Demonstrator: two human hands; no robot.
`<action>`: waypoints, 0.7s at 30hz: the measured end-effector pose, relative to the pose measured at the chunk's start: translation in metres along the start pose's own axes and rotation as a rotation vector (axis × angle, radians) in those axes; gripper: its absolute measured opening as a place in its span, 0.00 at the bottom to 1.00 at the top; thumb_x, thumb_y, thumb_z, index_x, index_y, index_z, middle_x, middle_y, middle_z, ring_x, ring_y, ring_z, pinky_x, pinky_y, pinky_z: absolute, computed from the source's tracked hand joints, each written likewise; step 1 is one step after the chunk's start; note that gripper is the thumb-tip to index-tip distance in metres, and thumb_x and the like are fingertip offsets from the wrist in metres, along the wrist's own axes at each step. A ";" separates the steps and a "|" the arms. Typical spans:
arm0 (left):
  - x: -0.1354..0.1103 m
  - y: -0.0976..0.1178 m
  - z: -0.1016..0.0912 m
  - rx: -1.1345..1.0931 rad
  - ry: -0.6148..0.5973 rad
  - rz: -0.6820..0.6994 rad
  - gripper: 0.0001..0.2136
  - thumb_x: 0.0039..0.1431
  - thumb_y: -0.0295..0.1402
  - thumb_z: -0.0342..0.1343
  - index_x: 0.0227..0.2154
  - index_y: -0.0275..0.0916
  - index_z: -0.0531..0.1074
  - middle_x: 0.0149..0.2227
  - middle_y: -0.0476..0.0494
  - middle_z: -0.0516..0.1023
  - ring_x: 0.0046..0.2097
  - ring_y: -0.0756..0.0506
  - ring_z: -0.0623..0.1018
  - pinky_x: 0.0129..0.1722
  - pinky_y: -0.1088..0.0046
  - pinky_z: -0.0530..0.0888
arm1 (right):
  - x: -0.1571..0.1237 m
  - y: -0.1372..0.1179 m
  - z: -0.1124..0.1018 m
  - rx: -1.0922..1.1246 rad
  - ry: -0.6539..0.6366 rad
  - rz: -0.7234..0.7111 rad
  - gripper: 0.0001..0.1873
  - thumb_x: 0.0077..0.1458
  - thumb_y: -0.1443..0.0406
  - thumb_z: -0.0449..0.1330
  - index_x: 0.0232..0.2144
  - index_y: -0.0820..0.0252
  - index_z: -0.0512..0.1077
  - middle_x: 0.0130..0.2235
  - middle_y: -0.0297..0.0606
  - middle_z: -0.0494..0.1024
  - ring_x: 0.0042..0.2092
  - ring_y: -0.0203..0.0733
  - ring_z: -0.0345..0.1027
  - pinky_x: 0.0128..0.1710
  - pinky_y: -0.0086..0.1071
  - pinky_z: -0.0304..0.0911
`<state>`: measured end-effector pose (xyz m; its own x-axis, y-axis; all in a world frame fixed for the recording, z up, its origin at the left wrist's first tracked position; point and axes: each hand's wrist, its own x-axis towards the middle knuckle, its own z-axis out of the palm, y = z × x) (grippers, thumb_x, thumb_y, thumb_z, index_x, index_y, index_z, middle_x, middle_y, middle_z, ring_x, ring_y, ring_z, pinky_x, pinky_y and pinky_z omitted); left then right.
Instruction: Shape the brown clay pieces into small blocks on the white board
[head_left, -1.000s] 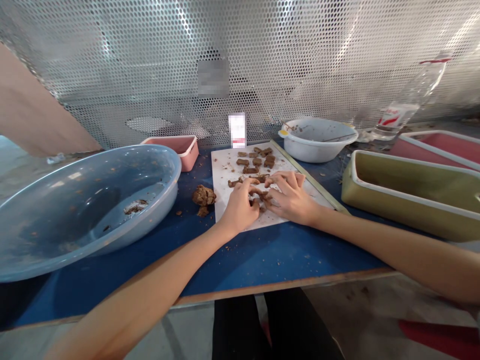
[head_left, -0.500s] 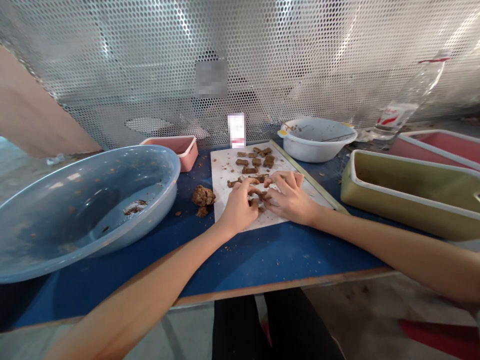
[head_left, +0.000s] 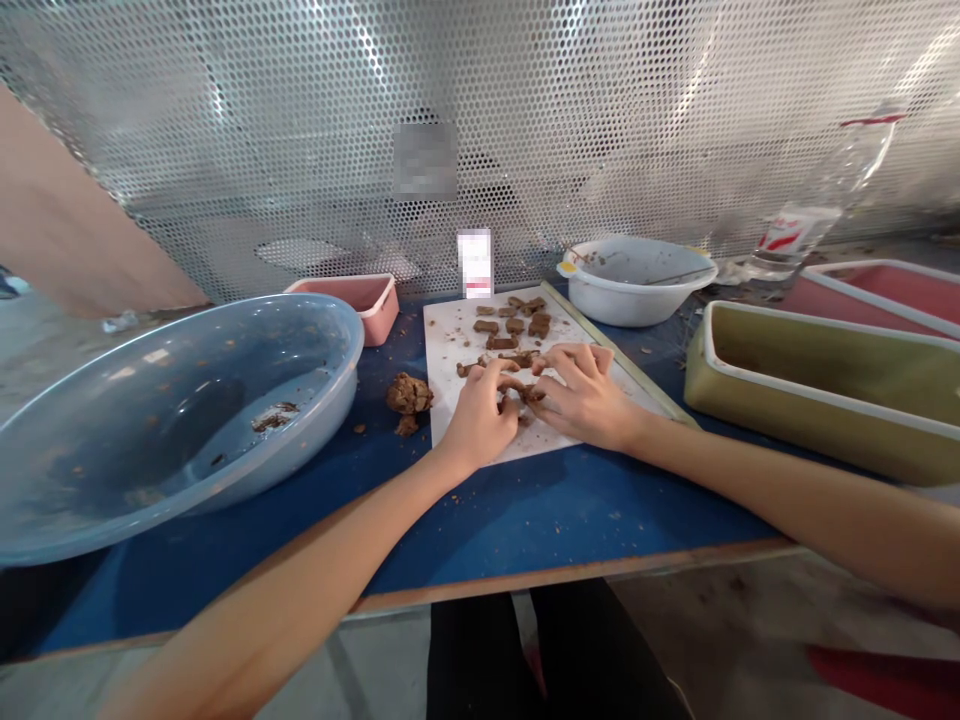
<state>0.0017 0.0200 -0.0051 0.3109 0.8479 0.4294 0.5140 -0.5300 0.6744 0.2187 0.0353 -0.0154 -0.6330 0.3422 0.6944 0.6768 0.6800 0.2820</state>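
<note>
Both hands work low over a white board (head_left: 448, 340) on the blue table. My left hand (head_left: 484, 415) curls its fingers and thumb around the left end of a piece of brown clay (head_left: 531, 394). On the right end of the same piece, my right hand (head_left: 581, 395) presses with bent fingers, which partly hide it. Just beyond my fingers lies a bone-shaped clay piece (head_left: 519, 357). Several smaller shaped clay pieces (head_left: 502, 342) sit farther up the board among crumbs. Left of the board rests a rough lump of clay (head_left: 409, 394).
A large blue basin (head_left: 300, 470) takes up the left, with a pink container (head_left: 381, 312) behind it. At right stand a white basin (head_left: 626, 302), a green trough (head_left: 795, 400), a pink trough (head_left: 862, 290) and a clear bottle (head_left: 795, 235). A perforated metal screen (head_left: 315, 130) rises behind.
The fingers of my right hand have shifted slightly over the clay piece. My left hand stays almost in place; the view has moved a little.
</note>
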 end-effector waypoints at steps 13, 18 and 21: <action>-0.003 -0.006 0.000 0.174 -0.006 0.107 0.26 0.60 0.16 0.51 0.60 0.39 0.68 0.49 0.36 0.74 0.49 0.38 0.82 0.55 0.54 0.80 | -0.004 0.003 0.000 0.006 -0.039 0.024 0.06 0.69 0.62 0.64 0.44 0.57 0.79 0.52 0.49 0.77 0.58 0.60 0.61 0.55 0.51 0.57; -0.003 -0.007 0.000 0.187 -0.009 0.085 0.26 0.61 0.16 0.52 0.61 0.39 0.68 0.49 0.36 0.74 0.47 0.38 0.82 0.53 0.56 0.80 | -0.005 0.004 0.001 -0.007 -0.029 0.018 0.07 0.69 0.62 0.63 0.46 0.55 0.78 0.53 0.47 0.77 0.58 0.58 0.62 0.55 0.50 0.58; -0.003 -0.007 0.001 0.142 -0.013 0.067 0.26 0.61 0.16 0.51 0.60 0.39 0.68 0.51 0.34 0.74 0.48 0.39 0.83 0.54 0.56 0.80 | -0.003 0.003 -0.001 -0.018 -0.026 0.008 0.07 0.69 0.61 0.64 0.46 0.56 0.79 0.53 0.48 0.77 0.58 0.58 0.62 0.55 0.50 0.57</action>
<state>-0.0017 0.0217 -0.0119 0.3580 0.8115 0.4619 0.5994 -0.5790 0.5527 0.2230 0.0359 -0.0160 -0.6371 0.3643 0.6792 0.6883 0.6655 0.2887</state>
